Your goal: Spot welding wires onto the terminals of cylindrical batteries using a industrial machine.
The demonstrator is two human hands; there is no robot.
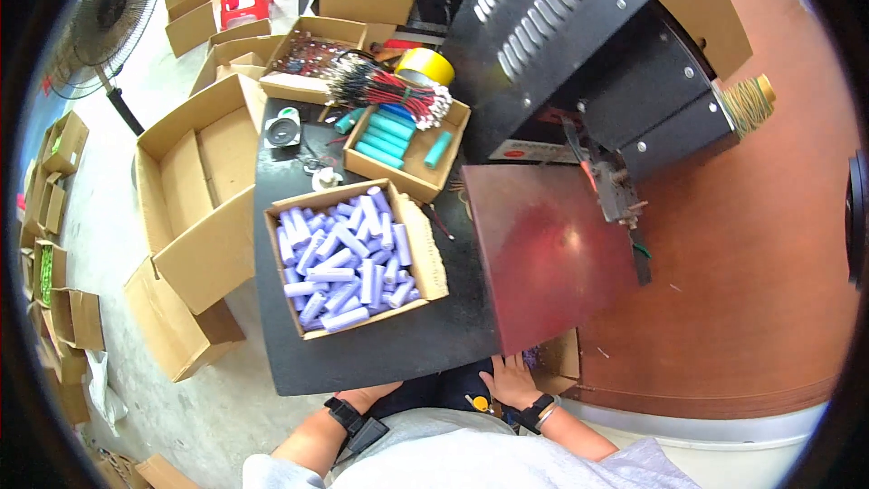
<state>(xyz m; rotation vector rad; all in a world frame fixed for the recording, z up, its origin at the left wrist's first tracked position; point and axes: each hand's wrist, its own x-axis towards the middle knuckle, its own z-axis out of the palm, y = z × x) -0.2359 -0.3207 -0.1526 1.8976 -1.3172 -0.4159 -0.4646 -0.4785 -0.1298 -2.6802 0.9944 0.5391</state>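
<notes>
My left hand [369, 395] rests low at the front edge of the black table [380, 358]; its fingers are hidden, so what they do does not show. My right hand [512, 384] lies near my lap, just below the dark red board [552, 254], fingers stretched out and nothing visible in it. Beyond the hands, a cardboard box [429, 254] on the table is heaped with purple cylindrical battery cells [335, 258]. Behind it, a smaller box [418, 183] holds green cells [385, 138] and a bundle of red and black wires [389, 91] with white connectors.
A black machine [579, 45] with a metal head [620, 199] stands over the red board. A yellow tape roll [425, 66] and a small round speaker-like part [283, 130] sit on the table. Opened cartons [195, 181] and a fan [113, 0] stand left; a brown surface [742, 290] stretches right.
</notes>
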